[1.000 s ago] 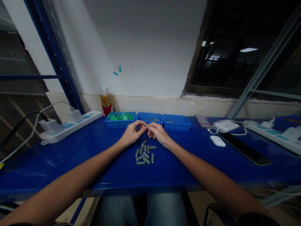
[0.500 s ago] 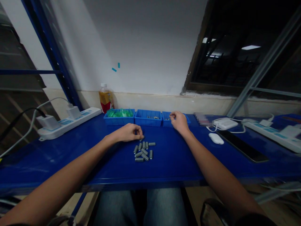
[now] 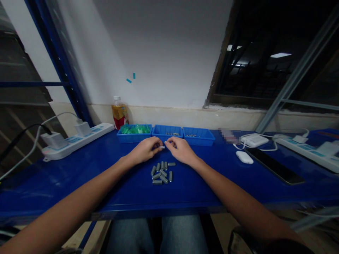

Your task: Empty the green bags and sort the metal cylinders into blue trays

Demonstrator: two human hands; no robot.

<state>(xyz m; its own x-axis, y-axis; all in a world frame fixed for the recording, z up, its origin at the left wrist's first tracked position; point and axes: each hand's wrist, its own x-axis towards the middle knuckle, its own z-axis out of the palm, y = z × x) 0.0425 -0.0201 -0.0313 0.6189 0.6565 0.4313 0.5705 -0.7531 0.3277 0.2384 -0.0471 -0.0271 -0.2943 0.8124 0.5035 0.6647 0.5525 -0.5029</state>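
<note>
My left hand (image 3: 148,150) is closed on a small metal cylinder (image 3: 162,147), which pokes out from its fingertips. Close to its right, my right hand (image 3: 178,149) has its fingers pinched together; whatever they hold is too small to make out. Both hands are above the blue table, in front of the blue bins. Below them several grey metal cylinders (image 3: 163,173) lie in a loose group. The right blue bin (image 3: 200,141) and the middle blue bin (image 3: 167,136) contain small metal pieces, while green pieces (image 3: 136,129) fill the left one.
A drink bottle (image 3: 119,113) and a power strip (image 3: 76,141) stand at the back left. To the right lie a white case (image 3: 244,157), a phone (image 3: 275,165), a white charger (image 3: 254,140) with cables and another power strip (image 3: 309,150).
My right hand has moved left from the right bin to beside my left hand. The left hand has risen slightly away from the group of cylinders, and its cylinder now shows more clearly.
</note>
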